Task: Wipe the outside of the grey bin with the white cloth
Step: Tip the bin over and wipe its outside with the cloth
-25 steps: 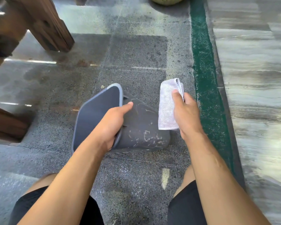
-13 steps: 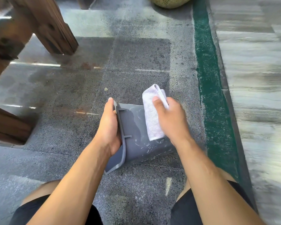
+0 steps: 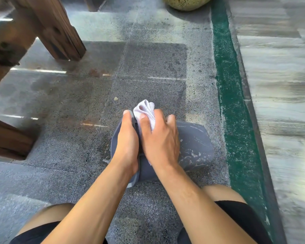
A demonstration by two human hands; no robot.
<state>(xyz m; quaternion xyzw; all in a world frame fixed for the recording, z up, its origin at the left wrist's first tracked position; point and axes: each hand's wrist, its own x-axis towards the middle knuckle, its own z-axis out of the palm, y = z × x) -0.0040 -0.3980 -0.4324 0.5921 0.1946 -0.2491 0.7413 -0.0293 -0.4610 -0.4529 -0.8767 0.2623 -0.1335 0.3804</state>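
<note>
Entry: wiping stroke under way. My right hand had come down from where it hung a second before, when it held the white cloth up clear of the grey bin, beside its far end. Half a second back the cloth was already laid on the upper wall. At this moment the hand lay flat over the bin near its rim, fingers spread and pressing the bunched cloth onto the plastic; a fold of cloth stuck out past my fingertips on the far side of the bin.

The bin lay on its side on the speckled stone floor, between my knees and the green strip, base pointing toward that strip. Over the same second it had been turned: its open mouth, earlier facing me on the left, now showed only edge-on under my left hand. That hand gripped the rim, thumb extended along the edge, the fingers hidden on the far side of the rim, steadying the bin.

Pale smears and streaks remained on the wall of the bin nearer its base, on the side of my right hand toward the green strip. Judgement: contact was made and wiping had begun at the rim end only; most of the visible wall was unwiped, and the underside against the floor could not be seen.

A wooden leg stood well beyond the bin to the left.
</note>
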